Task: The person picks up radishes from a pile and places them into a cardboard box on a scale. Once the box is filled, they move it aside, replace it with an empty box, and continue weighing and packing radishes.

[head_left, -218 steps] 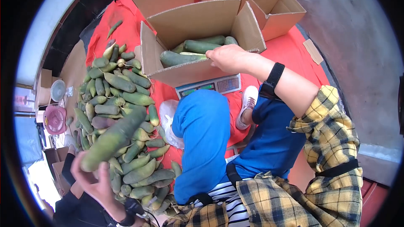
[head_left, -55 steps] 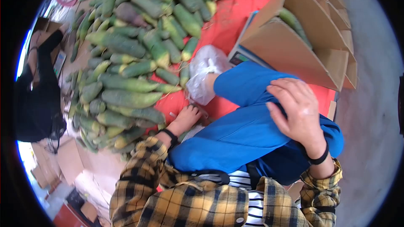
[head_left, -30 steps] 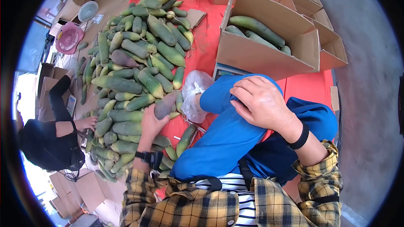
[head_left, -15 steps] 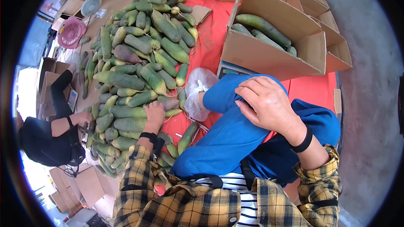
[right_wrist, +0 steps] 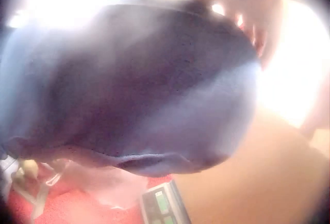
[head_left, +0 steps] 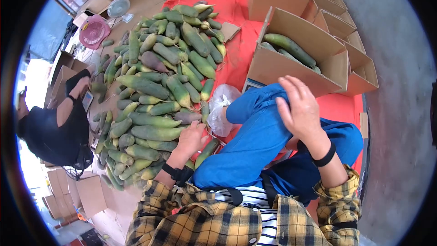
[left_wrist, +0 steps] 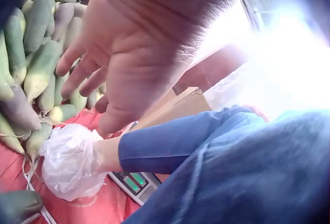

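In the head view, my left hand (head_left: 191,140) is beside the right edge of the pile of green radishes (head_left: 157,133), palm down. The left wrist view shows that hand (left_wrist: 135,54) with its fingers extended and nothing gripped. Above the blue-trousered knee (head_left: 264,95), my right hand (head_left: 301,109) has its fingers extended and holds nothing; whether it touches the knee is unclear. A purplish radish (head_left: 187,117) lies just above my left fingers, and a green one (head_left: 208,152) lies near the trouser leg.
An open carton (head_left: 296,70) holding several radishes stands on a scale (left_wrist: 135,185), with more cartons (head_left: 362,70) behind. A plastic bag (head_left: 221,109) wraps my foot. Another person in black (head_left: 59,130) works left of the pile, near a pink fan (head_left: 94,32).
My left hand has come off the purplish radish it held a second ago and moved back toward me. My right hand has risen from the knee. The head view has shifted.
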`<control>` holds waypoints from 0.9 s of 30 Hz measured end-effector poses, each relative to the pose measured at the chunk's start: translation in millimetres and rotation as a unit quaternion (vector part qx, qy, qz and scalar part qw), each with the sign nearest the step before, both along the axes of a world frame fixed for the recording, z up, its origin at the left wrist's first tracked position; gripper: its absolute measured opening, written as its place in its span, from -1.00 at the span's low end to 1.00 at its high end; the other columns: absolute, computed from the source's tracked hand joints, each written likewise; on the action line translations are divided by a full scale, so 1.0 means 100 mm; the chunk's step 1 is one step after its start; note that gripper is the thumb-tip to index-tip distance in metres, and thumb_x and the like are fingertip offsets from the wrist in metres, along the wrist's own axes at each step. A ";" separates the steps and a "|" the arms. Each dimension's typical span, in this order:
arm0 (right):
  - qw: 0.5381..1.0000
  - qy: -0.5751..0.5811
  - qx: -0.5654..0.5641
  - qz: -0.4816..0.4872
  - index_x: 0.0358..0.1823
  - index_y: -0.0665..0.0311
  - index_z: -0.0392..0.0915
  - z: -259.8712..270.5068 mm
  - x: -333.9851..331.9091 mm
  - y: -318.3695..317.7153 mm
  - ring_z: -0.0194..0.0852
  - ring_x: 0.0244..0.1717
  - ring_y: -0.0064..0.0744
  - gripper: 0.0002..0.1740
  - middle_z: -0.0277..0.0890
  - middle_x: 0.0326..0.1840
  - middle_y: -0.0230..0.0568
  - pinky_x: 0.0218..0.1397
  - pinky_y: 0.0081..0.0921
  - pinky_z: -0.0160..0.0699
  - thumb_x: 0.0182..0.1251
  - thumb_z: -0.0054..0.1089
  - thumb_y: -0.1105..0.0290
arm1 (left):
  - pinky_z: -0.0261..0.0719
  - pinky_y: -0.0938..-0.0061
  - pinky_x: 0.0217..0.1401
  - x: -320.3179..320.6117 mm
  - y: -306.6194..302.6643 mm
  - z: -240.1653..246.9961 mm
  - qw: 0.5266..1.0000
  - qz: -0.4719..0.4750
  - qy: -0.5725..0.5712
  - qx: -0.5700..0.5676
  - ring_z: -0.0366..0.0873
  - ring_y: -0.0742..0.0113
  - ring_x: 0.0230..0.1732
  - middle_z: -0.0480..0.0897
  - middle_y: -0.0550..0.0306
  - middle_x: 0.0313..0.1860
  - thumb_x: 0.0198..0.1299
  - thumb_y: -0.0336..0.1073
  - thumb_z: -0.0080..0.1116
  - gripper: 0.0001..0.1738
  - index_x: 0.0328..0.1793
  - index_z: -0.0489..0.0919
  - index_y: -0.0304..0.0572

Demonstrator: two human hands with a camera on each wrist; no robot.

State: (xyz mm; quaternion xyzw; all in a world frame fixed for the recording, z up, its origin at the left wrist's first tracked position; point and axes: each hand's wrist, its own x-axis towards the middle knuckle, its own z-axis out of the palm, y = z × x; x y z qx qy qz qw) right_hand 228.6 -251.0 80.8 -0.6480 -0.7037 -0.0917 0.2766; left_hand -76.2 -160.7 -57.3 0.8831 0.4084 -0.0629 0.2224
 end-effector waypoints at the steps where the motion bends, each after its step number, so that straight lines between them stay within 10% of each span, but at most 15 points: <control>1: 0.998 0.033 -0.003 -0.047 0.04 0.30 0.47 0.00 0.03 -0.04 0.51 -0.03 -0.07 -0.63 0.48 0.00 -0.01 0.01 -0.27 0.50 0.19 0.13 0.38 | 0.47 0.13 0.10 -0.01 -0.01 0.08 1.000 0.007 -0.008 -0.005 0.48 -0.14 0.07 0.45 -0.16 0.13 0.09 -0.21 0.24 -0.46 0.21 0.43 -0.18; 8: 0.975 -0.063 -0.168 -0.130 -0.24 0.30 0.43 -0.12 0.10 -0.23 0.57 -0.33 -0.06 -0.85 0.51 -0.35 -0.05 -0.26 -0.17 0.55 0.13 0.04 0.51 | 0.49 0.20 0.09 0.18 0.10 0.87 0.960 0.053 -0.263 0.084 0.51 -0.11 0.04 0.45 -0.10 0.11 0.09 -0.35 0.21 -0.58 0.10 0.46 -0.25; 12: 0.962 -0.191 -0.190 0.044 -0.39 0.24 0.44 -0.06 -0.23 -0.39 0.53 -0.38 -0.24 -0.88 0.45 -0.41 -0.16 -0.30 -0.39 0.51 -0.02 0.13 0.47 | 0.44 0.26 0.16 0.66 0.14 1.58 0.888 0.021 -0.414 0.198 0.47 -0.04 0.11 0.47 -0.13 0.13 0.07 -0.39 0.23 -0.56 0.12 0.48 -0.26; 20: 0.952 0.042 0.251 0.173 -0.42 0.22 0.52 1.50 -0.95 -0.68 0.41 -0.60 -0.41 -0.84 0.46 -0.44 -0.34 -0.58 -0.57 0.42 0.05 0.30 0.34 | 0.47 0.22 0.15 1.46 0.24 1.80 0.910 -0.127 -0.347 0.189 0.44 -0.13 0.13 0.39 -0.16 0.18 0.04 -0.31 0.23 -0.53 0.12 0.44 -0.22; 22: 0.991 -0.009 0.033 0.127 -0.37 0.25 0.53 1.92 -0.98 -1.16 0.45 -0.49 -0.33 -0.87 0.57 -0.30 -0.26 -0.33 -0.40 0.49 0.07 0.22 0.38 | 0.50 0.21 0.11 1.52 0.34 1.65 0.911 -0.142 -0.326 0.211 0.47 -0.11 0.10 0.41 -0.17 0.16 0.05 -0.29 0.22 -0.54 0.10 0.45 -0.21; 27: 0.999 -0.004 -0.002 0.032 -0.37 0.25 0.53 1.91 -0.89 -1.24 0.45 -0.49 -0.32 -0.88 0.57 -0.31 -0.26 -0.32 -0.40 0.49 0.08 0.21 0.39 | 0.53 0.19 0.02 1.43 0.46 1.56 0.908 -0.143 -0.313 0.240 0.52 -0.10 -0.01 0.46 -0.15 0.09 0.04 -0.32 0.23 -0.63 -0.01 0.49 -0.22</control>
